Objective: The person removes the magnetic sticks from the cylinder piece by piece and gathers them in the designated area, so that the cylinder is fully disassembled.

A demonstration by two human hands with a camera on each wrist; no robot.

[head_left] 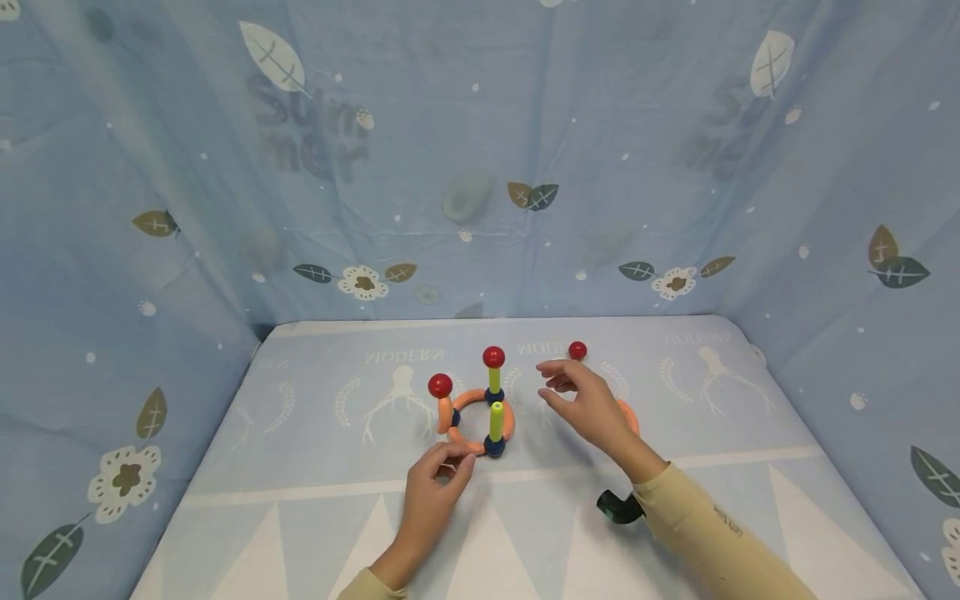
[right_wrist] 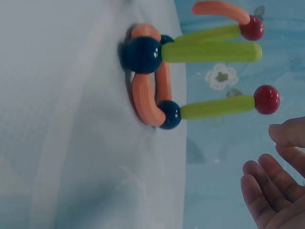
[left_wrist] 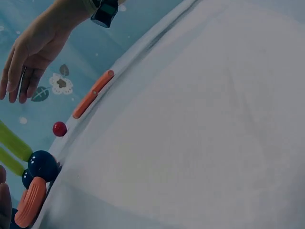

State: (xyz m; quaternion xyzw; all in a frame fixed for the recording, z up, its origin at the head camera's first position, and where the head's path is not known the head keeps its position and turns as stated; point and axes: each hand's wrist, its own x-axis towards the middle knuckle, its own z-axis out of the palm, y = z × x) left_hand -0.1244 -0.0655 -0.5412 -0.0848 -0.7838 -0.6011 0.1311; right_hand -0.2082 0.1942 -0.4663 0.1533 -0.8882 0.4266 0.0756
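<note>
A toy built of magnetic sticks and balls stands on the table: an orange curved-stick ring joined by dark blue balls. One upright yellow-green stick has a bare top; another carries a red ball. A second red ball tops the left side, beside a raised orange curved stick. My left hand is at the ring's near left edge, fingers loosely bent; contact cannot be told. To the right of the toy, my right hand hovers with relaxed, parted fingers and holds nothing.
A loose red ball lies behind my right hand. An orange curved stick is partly hidden by that hand. A black curved object shows by the right sleeve. Patterned blue cloth walls the table at the back and sides.
</note>
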